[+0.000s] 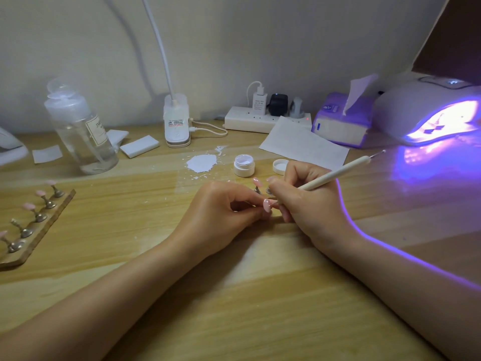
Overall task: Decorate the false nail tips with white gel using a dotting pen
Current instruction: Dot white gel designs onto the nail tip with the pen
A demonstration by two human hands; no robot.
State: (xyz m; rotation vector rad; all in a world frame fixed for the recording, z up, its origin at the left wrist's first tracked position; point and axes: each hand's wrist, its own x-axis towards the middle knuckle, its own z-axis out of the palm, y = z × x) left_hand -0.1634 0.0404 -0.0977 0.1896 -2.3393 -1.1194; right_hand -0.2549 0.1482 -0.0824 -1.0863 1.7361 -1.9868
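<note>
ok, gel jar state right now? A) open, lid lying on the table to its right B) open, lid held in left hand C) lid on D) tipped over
A: the gel jar stands upright and open, and its lid lies on the table just to its right, neither hand on it.

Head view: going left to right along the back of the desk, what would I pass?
Clear bottle → lamp base → power strip → tissue box → glowing nail lamp.
</note>
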